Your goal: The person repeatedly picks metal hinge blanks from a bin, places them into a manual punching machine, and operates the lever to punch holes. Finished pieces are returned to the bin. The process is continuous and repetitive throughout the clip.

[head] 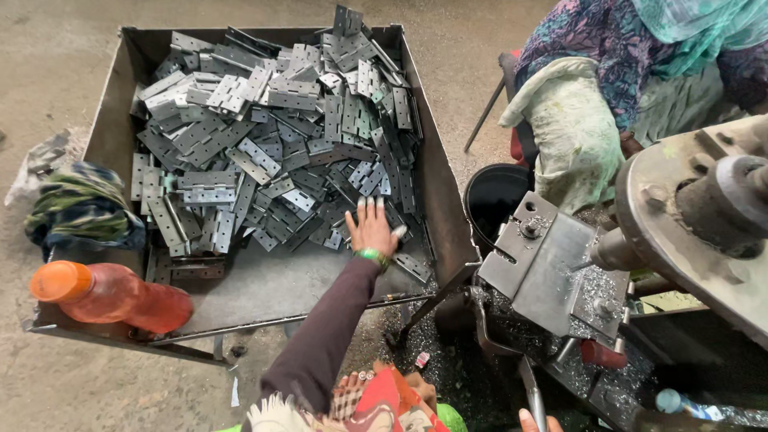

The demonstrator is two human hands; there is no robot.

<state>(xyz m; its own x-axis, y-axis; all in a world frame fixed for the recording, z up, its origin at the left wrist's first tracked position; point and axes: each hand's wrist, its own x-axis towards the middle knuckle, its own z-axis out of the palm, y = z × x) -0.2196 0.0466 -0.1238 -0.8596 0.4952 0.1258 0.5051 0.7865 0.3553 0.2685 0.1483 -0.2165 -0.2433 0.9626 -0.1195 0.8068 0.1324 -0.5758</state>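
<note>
The left hand [373, 227] reaches out over the near right part of a big metal tray [436, 184], fingers spread wide and flat, palm down on the heap of grey metal hinges [272, 136] that fills the far and middle part of the tray. Whether it has caught hold of a hinge cannot be told, since the palm hides what lies under it. A green bangle [372, 256] sits at the wrist, above a dark sleeve. The right hand [531, 419] shows only as fingertips at the bottom edge, cut off by the frame, touching a thin metal lever [530, 388]; its grip cannot be made out. To the right stands a machine with a grey metal plate [552, 272], shavings scattered round it. An orange bottle [112, 298] lies on the near left corner of the tray, beside a bundled cloth [80, 204]. Another person sits at far right, partly out of view, by a black bucket [492, 200].
</note>
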